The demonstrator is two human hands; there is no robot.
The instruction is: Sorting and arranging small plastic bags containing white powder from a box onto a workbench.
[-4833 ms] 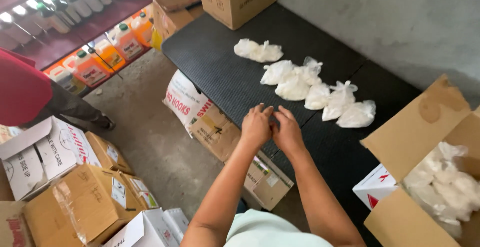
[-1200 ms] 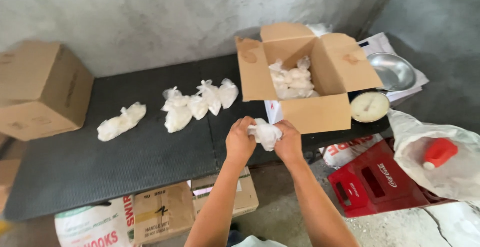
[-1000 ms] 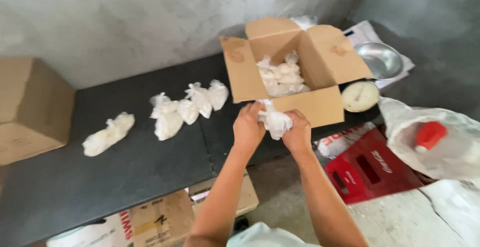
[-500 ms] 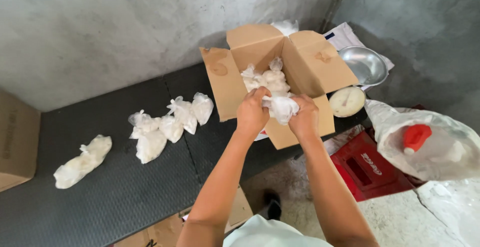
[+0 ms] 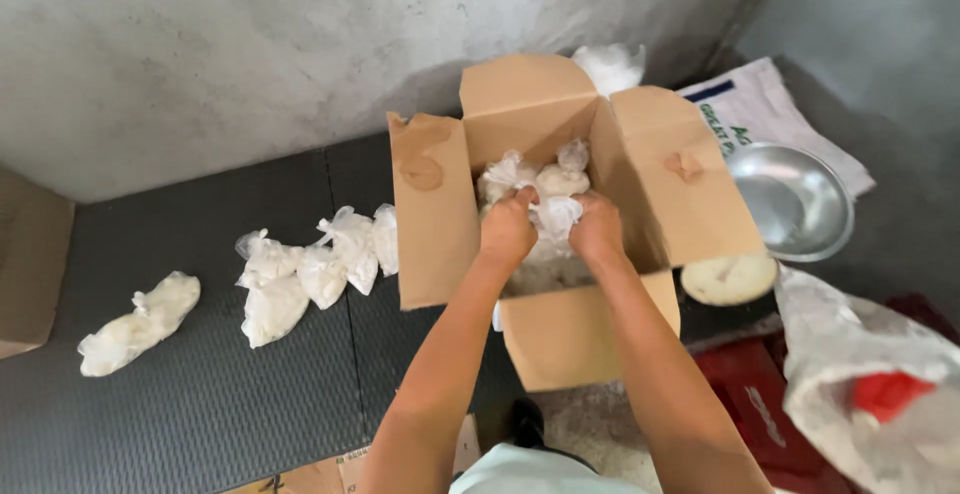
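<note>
From the head view, both your hands are down inside the open cardboard box [image 5: 560, 224] that stands at the front edge of the dark ribbed surface [image 5: 200, 394], toward its right end. Your left hand [image 5: 507, 229] and right hand [image 5: 597, 226] close together on one small clear bag of white stuff [image 5: 555, 216], fingers curled around its sides, so both have hold of it. The bag sits on top of the heap of like bags [image 5: 530, 179] already in the box. By the look of it, you are setting this bag down among the others; the next move calls for loosening both grips so it settles without tipping out over the low front flap.

To the left of the box, a cluster of tied clear bags [image 5: 310, 269] lies along the middle of the surface, and one longer bag [image 5: 140, 322] lies apart nearer the left end. A second cardboard box [image 5: 30, 264] shows only partly at the left edge.

Right of the open box stands a shiny metal bowl [image 5: 795, 199] with a round pale lid-like disc [image 5: 730, 279] in front of it. Behind the bowl lies a white woven sack with green and blue print [image 5: 770, 114]. At the lower right, a clear plastic bag [image 5: 860, 354] holds something red [image 5: 885, 394], above a red crate [image 5: 750, 404].
</note>
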